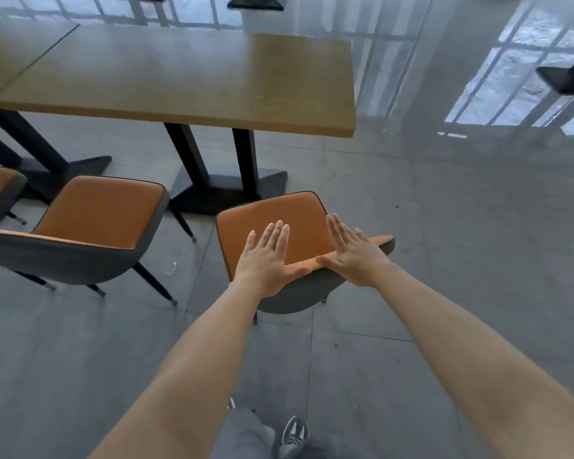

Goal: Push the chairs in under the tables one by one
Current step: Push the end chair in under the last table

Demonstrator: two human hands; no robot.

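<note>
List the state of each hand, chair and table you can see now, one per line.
left hand: open, flat on the chair's backrest.
right hand: open, flat on the same backrest.
right chair: standing out from the table, not pushed in.
middle chair: also out from the table.
table: upright, top bare.

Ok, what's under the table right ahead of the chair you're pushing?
Under the table: two black legs on a flat black base, bare grey floor. No chair seat is tucked under it yet. The tabletop hides whatever lies further back.
</note>
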